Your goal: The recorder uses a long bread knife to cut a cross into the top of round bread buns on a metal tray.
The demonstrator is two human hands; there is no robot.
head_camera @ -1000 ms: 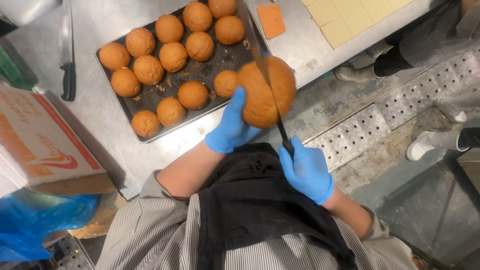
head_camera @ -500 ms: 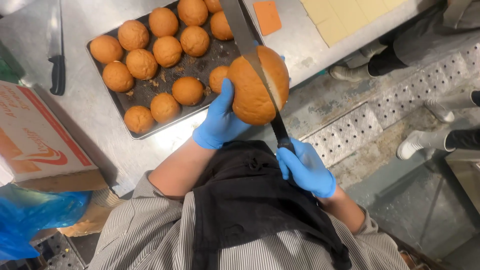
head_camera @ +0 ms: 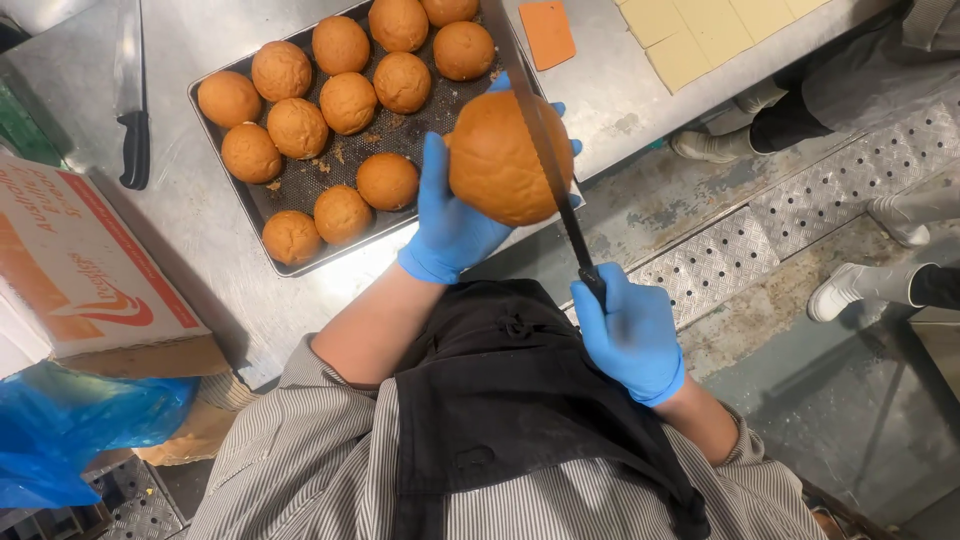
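Observation:
My left hand [head_camera: 452,215], in a blue glove, grips a round brown bun [head_camera: 505,160] and holds it up in front of my chest. My right hand [head_camera: 628,335], also gloved in blue, is closed on the black handle of a long knife [head_camera: 545,150]. The blade lies across the bun and runs up past it over the tray. Behind the bun a dark baking tray [head_camera: 300,262] holds several more brown buns [head_camera: 342,100] and loose crumbs.
The tray rests on a steel counter [head_camera: 190,215]. A second black-handled knife [head_camera: 131,110] lies at the left. A cardboard box [head_camera: 85,285] and a blue bag [head_camera: 70,425] sit lower left. An orange card [head_camera: 548,32] and pale square slices [head_camera: 700,28] lie at the top. Other people's shoes [head_camera: 850,290] stand on the floor at right.
The view has shifted, so the tray and bun sit lower and closer. The knife blade has moved further across the bun, and my right hand has drawn slightly toward my body.

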